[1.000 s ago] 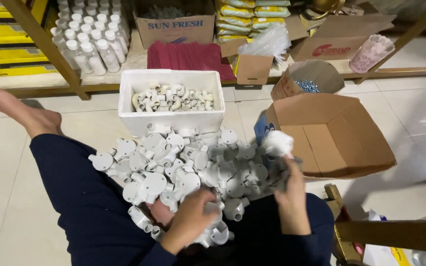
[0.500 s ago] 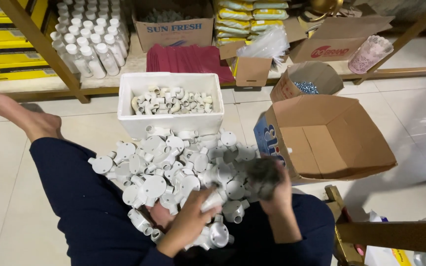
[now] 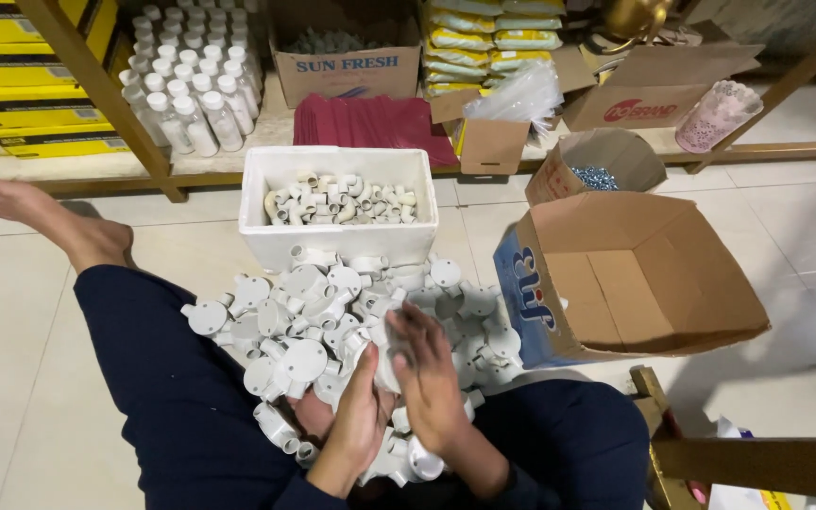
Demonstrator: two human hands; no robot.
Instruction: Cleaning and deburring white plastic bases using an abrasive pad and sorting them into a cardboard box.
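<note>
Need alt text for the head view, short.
Seen from above, a seated person's left hand and right hand together grip one white plastic conduit fitting over a floor pile of round white junction boxes, between a white foam box of elbow fittings and an open cardboard box.

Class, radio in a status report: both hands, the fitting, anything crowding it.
Left hand and right hand clasp one white fitting. Pile of fittings crowds around.

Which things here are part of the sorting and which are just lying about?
In use:
left hand and right hand, closed together on one white fitting
pile of white round fittings
white tub of elbow fittings
open cardboard box, nearest the pile

Lying about:
white bottles on the shelf
red packets
yellow bags
small box of screws
</note>
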